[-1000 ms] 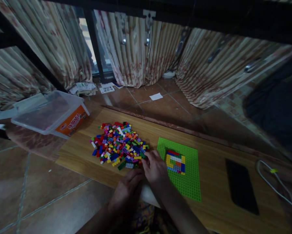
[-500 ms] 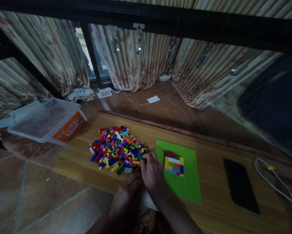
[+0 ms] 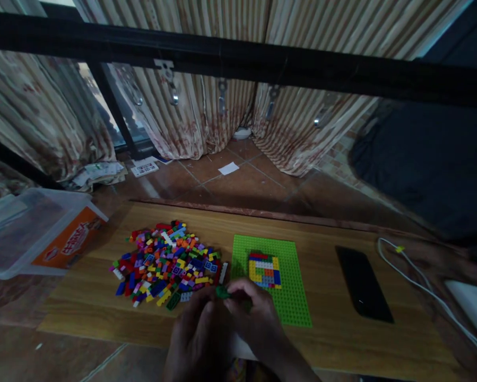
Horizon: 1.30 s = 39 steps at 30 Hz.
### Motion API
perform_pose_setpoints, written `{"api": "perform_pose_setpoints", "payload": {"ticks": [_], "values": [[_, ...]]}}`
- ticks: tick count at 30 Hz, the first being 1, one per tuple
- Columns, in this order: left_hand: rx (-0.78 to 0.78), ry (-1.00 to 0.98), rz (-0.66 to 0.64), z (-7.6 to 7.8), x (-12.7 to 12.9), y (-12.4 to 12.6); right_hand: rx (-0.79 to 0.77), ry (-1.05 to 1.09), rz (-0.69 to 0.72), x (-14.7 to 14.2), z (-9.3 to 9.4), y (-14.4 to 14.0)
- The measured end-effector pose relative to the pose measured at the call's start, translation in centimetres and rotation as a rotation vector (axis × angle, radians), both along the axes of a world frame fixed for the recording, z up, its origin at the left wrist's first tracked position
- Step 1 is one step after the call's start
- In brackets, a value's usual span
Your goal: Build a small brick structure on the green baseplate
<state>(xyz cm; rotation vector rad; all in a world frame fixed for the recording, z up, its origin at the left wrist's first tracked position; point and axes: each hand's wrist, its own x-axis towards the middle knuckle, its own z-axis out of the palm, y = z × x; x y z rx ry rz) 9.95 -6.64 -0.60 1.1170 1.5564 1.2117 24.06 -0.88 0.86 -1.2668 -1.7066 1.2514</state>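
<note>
1. Head view, near edge of the desk (image 3: pixel 341 339): both hands are together low in the middle. The left hand (image 3: pixel 200 339) and the right hand (image 3: pixel 258 323) meet over a small dark green brick (image 3: pixel 222 292).
2. Grip: the green brick sits pinched at the fingertips where the two hands meet. The light is dim, so I cannot tell which hand carries most of it; both look closed around it.
3. Where it is: just above the desk's near edge, between the brick pile (image 3: pixel 166 262) on the left and the green baseplate (image 3: pixel 280 281) on the right, close to the baseplate's near-left corner.
4. Handling, as a judgement: a tiny hard plastic piece, very light, stiff, smooth-sided and easy to fumble. Best held by its two long side walls with thumb and forefinger, studs up.
5. On the baseplate, a small multicoloured build (image 3: pixel 265 269) stands near the middle, well clear of the hands.
6. Toward the right end of the desk: a black phone (image 3: pixel 363 284) lies flat, and a white cable (image 3: pixel 421 286) trails past it to the right corner.
7. Off the left end: a clear plastic tub (image 3: pixel 35 233) with an orange label, tipped on its side.
</note>
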Motion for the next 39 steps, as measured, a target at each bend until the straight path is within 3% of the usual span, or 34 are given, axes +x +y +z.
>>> {"api": "perform_pose_setpoints", "payload": {"ticks": [5,11,14,17,21,26,29,34,39], "values": [[-0.082,-0.312,0.005,-1.0,2.4,1.4,0.082,-0.018,-0.002,2.6,-0.4,-0.6],[-0.083,-0.472,-0.104,-1.4,5.4,4.0,0.04,-0.024,-0.067,6.3,-0.7,0.3],[-0.112,-0.452,-0.15,-0.8,6.8,5.5,0.052,-0.045,-0.069,8.2,-0.5,1.6],[-0.149,-0.377,-0.119,-0.4,7.5,6.5,0.109,-0.071,-0.131,9.8,-0.6,2.8],[-0.121,-0.226,-0.083,-0.4,6.9,6.1,0.146,-0.108,-0.178,10.5,-1.4,2.9],[-0.058,0.031,-0.13,0.8,4.8,2.1,0.171,-0.144,-0.158,7.8,-2.9,1.0],[-0.093,0.144,-0.067,1.1,3.0,-0.9,0.225,-0.161,-0.093,4.9,-3.1,0.1],[-0.063,0.407,0.139,0.0,-1.4,-3.9,0.362,-0.207,0.025,0.3,-2.8,0.0],[0.008,0.561,0.191,-1.2,-4.5,-4.4,0.506,-0.282,0.096,-2.6,-3.7,1.4]]}}
